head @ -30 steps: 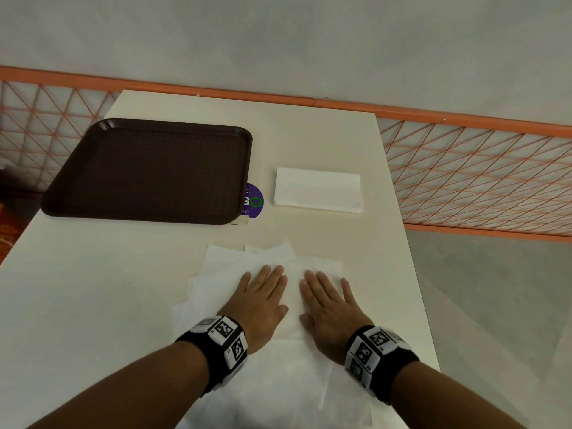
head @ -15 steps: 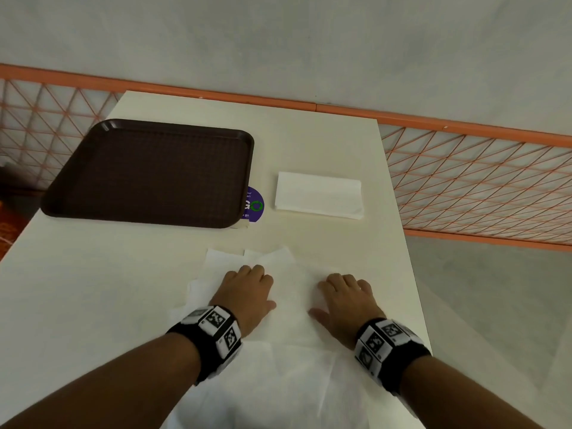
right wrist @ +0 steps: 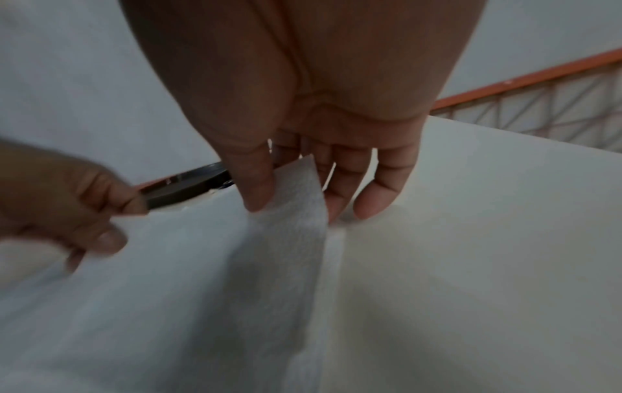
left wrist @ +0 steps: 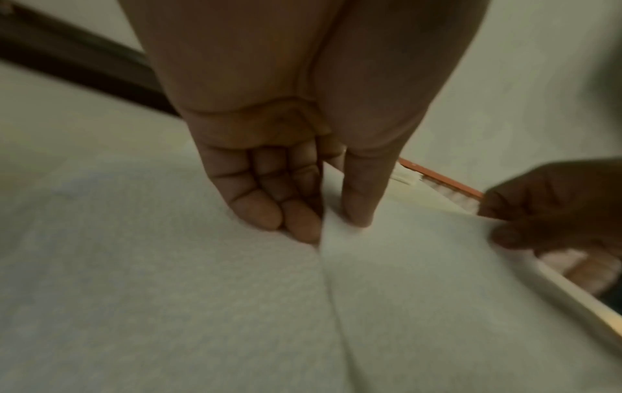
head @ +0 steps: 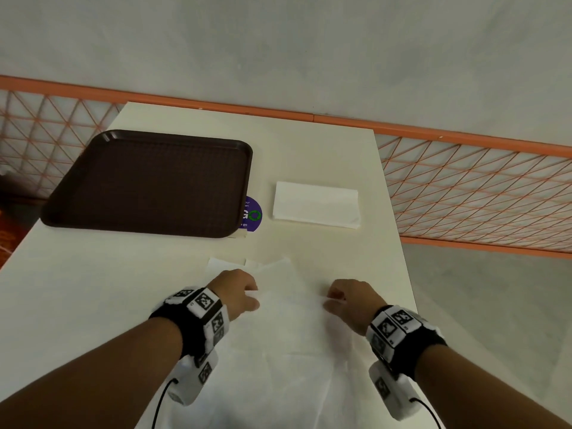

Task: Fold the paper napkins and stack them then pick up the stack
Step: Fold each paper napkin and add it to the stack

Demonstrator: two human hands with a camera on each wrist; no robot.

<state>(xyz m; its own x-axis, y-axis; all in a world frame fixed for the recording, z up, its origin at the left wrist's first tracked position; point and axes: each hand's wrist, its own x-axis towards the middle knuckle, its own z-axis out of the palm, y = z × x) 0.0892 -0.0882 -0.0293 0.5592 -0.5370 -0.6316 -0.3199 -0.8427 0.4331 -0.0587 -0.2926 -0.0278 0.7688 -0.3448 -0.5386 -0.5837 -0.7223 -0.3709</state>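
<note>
- The unfolded napkin (head: 291, 308) lay spread on the cream surface (head: 93, 289) at its near edge, on top of other loose white sheets (head: 223, 263) whose corners showed beyond it.
- I saw the surface stand against a grey wall, with an orange lattice railing (head: 479, 187) behind and to the right.
- A dark brown tray (head: 148, 181) sat at the far left, partly covering a purple sticker (head: 252, 213); a folded napkin stack (head: 315, 204) lay just right of it, long axis left to right.
- My left hand (head: 236, 292) pinched the napkin's left edge, thumb (left wrist: 360, 196) on top and the other fingers (left wrist: 262, 207) curled beneath.
- My right hand (head: 349, 300) pinched the right edge likewise, thumb (right wrist: 252, 183) over the lifted flap and fingers (right wrist: 377, 196) below, their tips touching the surface.
- Between the hands the napkin ran from its far edge back towards me; I could not tell its near edge.
</note>
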